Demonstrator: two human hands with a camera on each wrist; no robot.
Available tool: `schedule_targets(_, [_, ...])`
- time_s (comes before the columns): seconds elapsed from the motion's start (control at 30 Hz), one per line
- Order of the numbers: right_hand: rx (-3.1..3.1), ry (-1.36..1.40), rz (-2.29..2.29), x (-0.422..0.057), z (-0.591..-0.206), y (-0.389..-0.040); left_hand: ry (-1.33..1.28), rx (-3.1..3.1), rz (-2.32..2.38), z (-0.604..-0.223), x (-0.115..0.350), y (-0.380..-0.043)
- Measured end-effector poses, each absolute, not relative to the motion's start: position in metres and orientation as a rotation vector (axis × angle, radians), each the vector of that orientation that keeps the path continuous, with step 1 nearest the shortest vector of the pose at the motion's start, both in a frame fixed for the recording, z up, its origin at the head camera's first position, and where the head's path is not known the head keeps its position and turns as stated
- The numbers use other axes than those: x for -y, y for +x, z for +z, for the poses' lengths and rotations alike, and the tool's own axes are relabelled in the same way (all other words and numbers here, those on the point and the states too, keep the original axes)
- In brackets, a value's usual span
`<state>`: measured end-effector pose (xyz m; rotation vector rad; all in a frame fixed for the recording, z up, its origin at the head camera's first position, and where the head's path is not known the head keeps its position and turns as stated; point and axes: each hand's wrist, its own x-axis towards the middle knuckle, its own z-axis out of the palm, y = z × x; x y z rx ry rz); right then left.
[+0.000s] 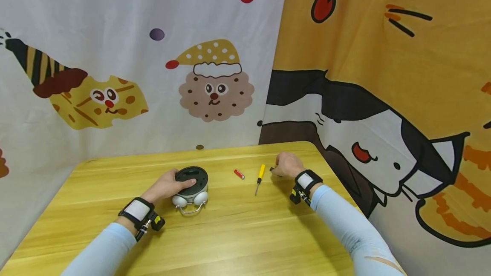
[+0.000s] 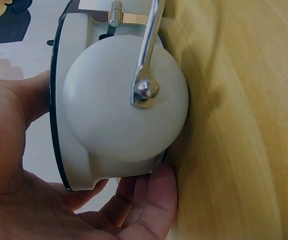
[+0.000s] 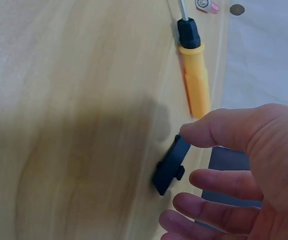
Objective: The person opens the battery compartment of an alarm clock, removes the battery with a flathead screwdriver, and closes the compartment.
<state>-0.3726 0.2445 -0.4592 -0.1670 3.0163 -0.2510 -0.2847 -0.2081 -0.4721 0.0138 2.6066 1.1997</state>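
My left hand [image 1: 166,188] grips a white twin-bell alarm clock [image 1: 196,191], thumb across its black back and fingers around its side. The back faces up and shows an open recess. In the left wrist view, a white bell [image 2: 118,100] and a metal handle [image 2: 149,50] fill the middle, with the fingertips curled under the rim. My right hand [image 1: 287,165] is at the table's far right, by a small black plastic cover [image 3: 171,165]. Its thumb tip is right at the cover's upper end, while the other fingers are spread apart beside it.
Between the hands lie a red battery [image 1: 239,174] and a yellow-handled screwdriver [image 1: 261,176], its shaft towards me. The wooden table [image 1: 230,237] meets a white cartoon-print curtain [image 1: 126,20] at the back and an orange one [image 1: 360,41] on the right.
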Motion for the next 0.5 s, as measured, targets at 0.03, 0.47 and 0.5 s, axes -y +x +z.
schedule_targets(0.03, [-3.016, -0.167, -0.246, -0.2448, -0.46, -0.3728, 0.009, -2.607, 1.202, -0.4721, 0.2084, -0.2849])
schedule_targets(0.47, [-3.012, -0.112, -0.235, -0.2418, -0.4659, -0.373, 0.002, -2.606, 1.192, -0.4721, 0.2091, -0.2847])
schedule_targets(0.5, [-3.013, -0.108, -0.234, -0.2415, -0.4659, -0.3728, 0.005, -2.607, 1.189, -0.4718, 0.209, -0.2847])
